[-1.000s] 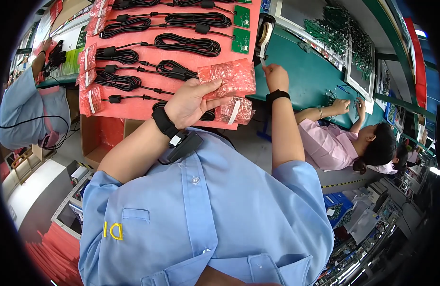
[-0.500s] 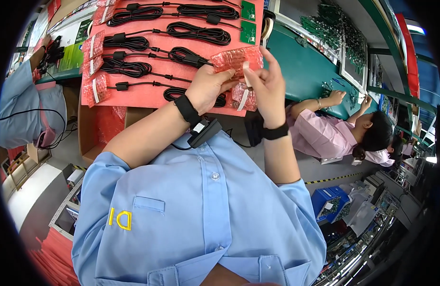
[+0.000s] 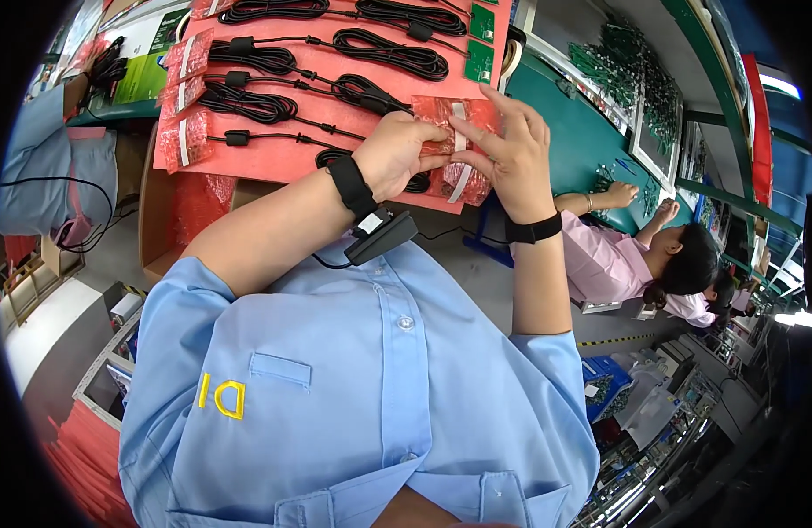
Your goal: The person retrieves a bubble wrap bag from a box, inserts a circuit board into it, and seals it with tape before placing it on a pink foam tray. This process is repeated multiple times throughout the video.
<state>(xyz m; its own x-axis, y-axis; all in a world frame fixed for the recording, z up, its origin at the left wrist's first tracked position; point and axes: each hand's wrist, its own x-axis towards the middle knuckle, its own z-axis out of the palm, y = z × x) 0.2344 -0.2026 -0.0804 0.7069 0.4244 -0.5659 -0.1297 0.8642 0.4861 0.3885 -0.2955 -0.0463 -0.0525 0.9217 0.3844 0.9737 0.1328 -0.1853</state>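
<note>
A small red bubble-wrap packet [image 3: 430, 107] is between my hands at the right side of the red-covered table. My left hand [image 3: 390, 157] pinches its left part with thumb and fingers. A white tape strip [image 3: 459, 129] lies across the packet's right part. My right hand [image 3: 520, 163] has its thumb and index fingertips closed on the packet at the strip, the other fingers raised. Just below, a second wrapped packet [image 3: 466, 183] with a white strip lies on the table. A coiled black cable [image 3: 363, 91] runs toward the held packet; what the wrap contains is hidden.
More coiled black cables [image 3: 390, 53] lie in rows, with taped red packets [image 3: 186, 141] at their left ends. Green circuit boards [image 3: 480, 60] sit at the upper right. A cardboard box [image 3: 159, 220] stands below the table. Co-workers sit right, in a pink shirt [image 3: 604, 260], and left.
The white tape strip, held up in my right fingers before, now lies across the packet. My right hand has turned, its fingers spreading wider. The whole view has shifted slightly.
</note>
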